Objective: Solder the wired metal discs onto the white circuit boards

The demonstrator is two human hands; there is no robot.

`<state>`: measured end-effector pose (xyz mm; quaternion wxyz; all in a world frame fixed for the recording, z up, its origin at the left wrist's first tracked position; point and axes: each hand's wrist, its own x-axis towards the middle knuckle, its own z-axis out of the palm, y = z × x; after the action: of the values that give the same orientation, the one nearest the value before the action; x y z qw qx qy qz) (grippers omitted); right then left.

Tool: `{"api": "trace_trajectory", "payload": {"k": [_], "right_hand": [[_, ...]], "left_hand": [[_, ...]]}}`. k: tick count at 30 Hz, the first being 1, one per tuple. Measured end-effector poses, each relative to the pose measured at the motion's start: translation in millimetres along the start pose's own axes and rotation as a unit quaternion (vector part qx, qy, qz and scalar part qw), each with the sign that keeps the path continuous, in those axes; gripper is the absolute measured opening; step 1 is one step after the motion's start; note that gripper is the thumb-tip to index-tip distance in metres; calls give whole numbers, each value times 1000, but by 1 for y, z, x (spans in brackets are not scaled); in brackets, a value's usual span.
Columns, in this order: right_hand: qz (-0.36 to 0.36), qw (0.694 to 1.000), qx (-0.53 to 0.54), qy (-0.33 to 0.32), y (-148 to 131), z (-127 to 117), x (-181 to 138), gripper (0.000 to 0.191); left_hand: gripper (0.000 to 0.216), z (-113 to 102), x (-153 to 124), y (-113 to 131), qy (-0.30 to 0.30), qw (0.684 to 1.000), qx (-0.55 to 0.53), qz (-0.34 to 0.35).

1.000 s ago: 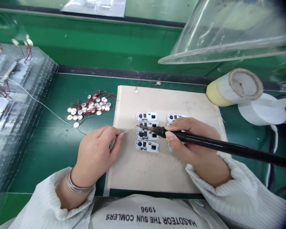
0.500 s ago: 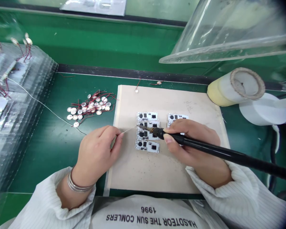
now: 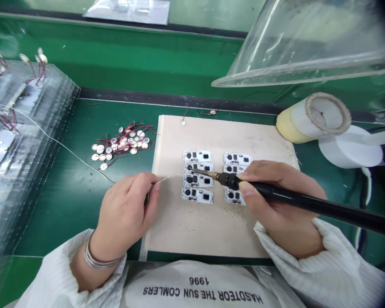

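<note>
My left hand [image 3: 130, 209] pinches a thin solder wire [image 3: 80, 157] between thumb and forefinger. The wire's free end juts out to the right, short of the boards, and its tail runs back to the upper left. My right hand [image 3: 282, 205] is closed round the black handle of a soldering iron [image 3: 269, 191]. The iron's tip points left, over or on the left column of white circuit boards [image 3: 197, 181]; contact cannot be made out. A second column of circuit boards [image 3: 237, 159] lies partly behind my right hand and the iron.
A pile of small round discs with red wires [image 3: 123, 143] lies left of the beige board [image 3: 176, 231]. Clear plastic trays [image 3: 48, 111] are stacked at the left. A cream-coloured cylinder [image 3: 295, 119] and a clear plastic hood [image 3: 295, 51] occupy the right.
My left hand has drawn back left, pulling the solder end away from the boards. My right hand and the iron have shifted right, uncovering more of the second column.
</note>
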<state>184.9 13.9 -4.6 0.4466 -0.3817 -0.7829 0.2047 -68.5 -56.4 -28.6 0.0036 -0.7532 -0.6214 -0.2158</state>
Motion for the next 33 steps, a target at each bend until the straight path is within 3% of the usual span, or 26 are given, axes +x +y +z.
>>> {"api": "trace_trajectory", "payload": {"k": [4, 11, 21, 33], "right_hand": [[27, 999, 21, -36, -4, -1, -5, 13], [15, 995, 30, -90, -8, 2, 0, 9], [-44, 995, 23, -81, -3, 10, 0, 8], [-66, 994, 38, -83, -1, 12, -1, 14]], "left_hand": [[10, -2, -12, 4, -1, 999, -38, -16], [8, 2, -22, 6, 42, 994, -95, 27], [11, 3, -20, 4, 23, 997, -68, 21], [14, 5, -19, 4, 11, 998, -62, 15]]}}
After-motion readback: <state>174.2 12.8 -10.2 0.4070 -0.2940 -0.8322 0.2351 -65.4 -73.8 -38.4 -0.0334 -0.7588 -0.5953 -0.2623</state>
